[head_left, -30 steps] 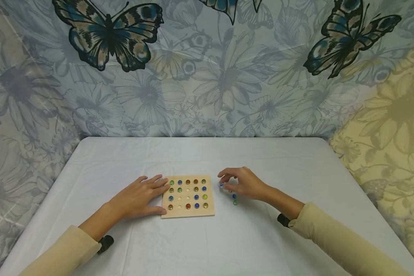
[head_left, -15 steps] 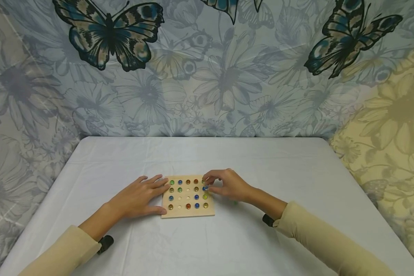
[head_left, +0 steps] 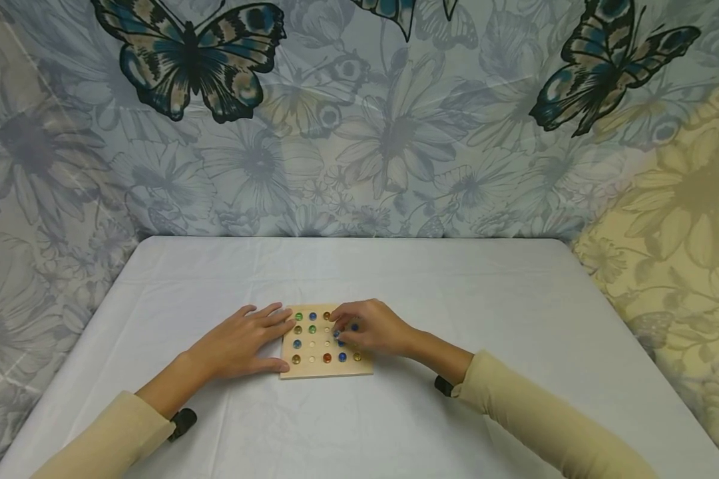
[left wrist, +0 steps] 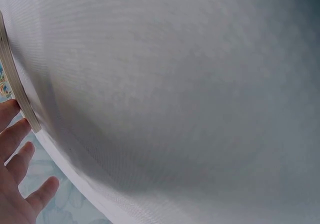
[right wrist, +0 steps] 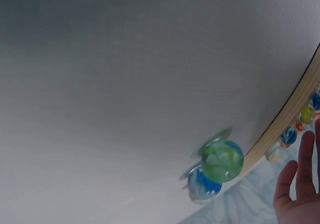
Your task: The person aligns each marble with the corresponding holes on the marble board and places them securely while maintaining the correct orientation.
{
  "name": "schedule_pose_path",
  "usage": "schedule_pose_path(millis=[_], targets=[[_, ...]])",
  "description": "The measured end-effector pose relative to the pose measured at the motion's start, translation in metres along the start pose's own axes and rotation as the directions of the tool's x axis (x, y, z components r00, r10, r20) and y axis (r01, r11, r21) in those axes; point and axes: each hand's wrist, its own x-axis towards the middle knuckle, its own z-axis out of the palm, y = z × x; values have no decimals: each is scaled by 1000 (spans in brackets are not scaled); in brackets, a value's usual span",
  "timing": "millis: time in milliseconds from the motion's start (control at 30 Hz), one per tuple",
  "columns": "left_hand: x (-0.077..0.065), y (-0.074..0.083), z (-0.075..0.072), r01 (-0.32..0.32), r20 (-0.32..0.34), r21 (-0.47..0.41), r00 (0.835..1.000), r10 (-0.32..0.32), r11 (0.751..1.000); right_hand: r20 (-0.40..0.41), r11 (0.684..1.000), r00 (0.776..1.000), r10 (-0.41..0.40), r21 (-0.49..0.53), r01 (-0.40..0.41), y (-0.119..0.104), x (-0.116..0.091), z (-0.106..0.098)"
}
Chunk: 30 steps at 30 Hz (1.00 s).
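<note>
Centrally, board [head_left: 329, 372]: pale, flat wood on white cloth [head_left: 347, 426], glassy marbles [head_left: 326, 358] in rows.
Left hand [head_left: 236, 342]: fingers spread, touching board's left edge.
Right hand [head_left: 376, 328]: fingertips pinch a blue marble [head_left: 336, 334] above board.
Loose green marble [right wrist: 222, 160]: on cloth.

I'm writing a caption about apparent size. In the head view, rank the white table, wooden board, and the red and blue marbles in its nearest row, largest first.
1. White table
2. Wooden board
3. Red marble and blue marble: too alike in size to rank apart.
</note>
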Motion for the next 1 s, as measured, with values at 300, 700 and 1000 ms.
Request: schedule_pose_path(millis=[300, 700, 1000], targets=[[0, 0, 0, -5, -5, 3, 1000, 5, 1000, 21, 999, 1000, -15, -34, 16, -6, 7, 6], [0, 1, -2, -8, 1, -9, 1000, 8, 1000, 67, 995, 998, 2, -95, 4, -10, 11, 13], [0, 2, -1, 0, 1, -9, 1000, 0, 1000, 51, 993, 998, -21, -112, 27, -10, 10, 8]])
